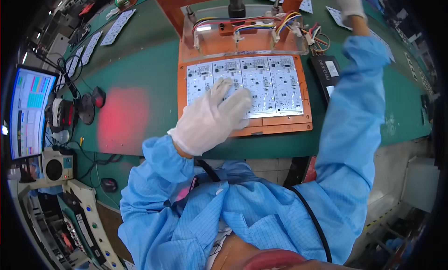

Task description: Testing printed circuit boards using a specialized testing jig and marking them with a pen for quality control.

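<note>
White circuit panel (261, 83) lying flat in the orange fixture tray (280, 125), mid-desk, four strips side by side, seated square inside the frame. Left hand (212, 118), gloved white, spread flat, fingers fanned and pressing down on the panel's left half, palm hanging over the tray's near edge. Right hand (349, 3), gloved too, stretched far out to the upper right, reaching toward the loose white boards (338, 16) at the far edge of the green desk (154, 65); cut off by the frame, so impossible to tell whether open or pinching anything. Behind the tray, the clear hinged cover (242, 30) with its bundle of coloured wires standing raised, not lowered onto the panel. Black box (326, 72) just right of the tray. More white boards (116, 27) laid out along the desk's far left, monitor (28, 111) lit at the left rim, dark round pucks (91, 102) beside it.

Judging progress: panel loaded and being held down, so placement looks done; cover up, so closing over the panel looks not yet done. Plenty of boards waiting on both sides, so apparently only partway through the batch.
</note>
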